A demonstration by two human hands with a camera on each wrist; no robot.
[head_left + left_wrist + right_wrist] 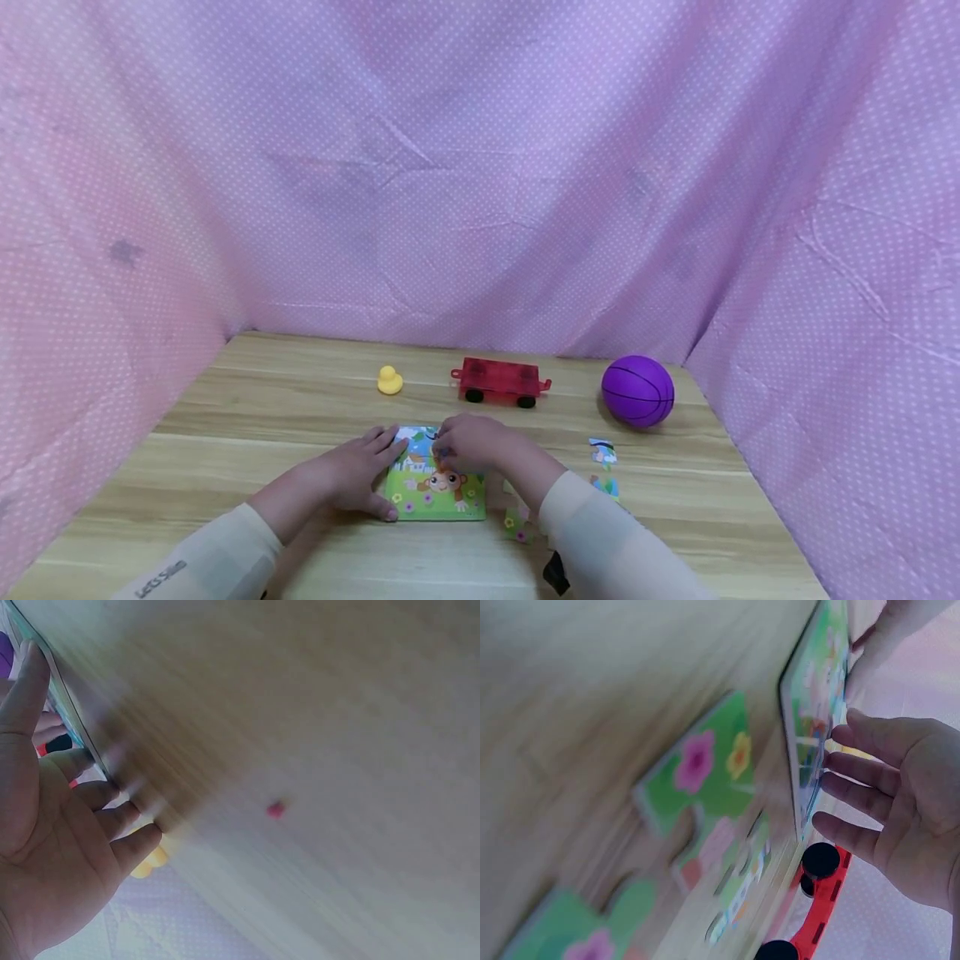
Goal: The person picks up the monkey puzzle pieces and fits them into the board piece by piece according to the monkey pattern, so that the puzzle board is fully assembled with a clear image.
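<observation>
A jigsaw puzzle board with a monkey picture on green grass lies on the wooden table. My left hand rests along its left edge, fingers straight and thumb spread toward the lower corner. In the left wrist view, the left fingertips line up by the board's edge. Over the upper right part of the board is my right hand, fingertips down at the picture. The right wrist view shows the right hand with loosely extended fingers at the board's face and no piece visible between them.
Loose puzzle pieces lie right of the board: a flowered green one, two blue ones farther right, partly near the sleeve. Behind stand a yellow rubber duck, a red toy wagon and a purple ball. Pink dotted cloth surrounds the table.
</observation>
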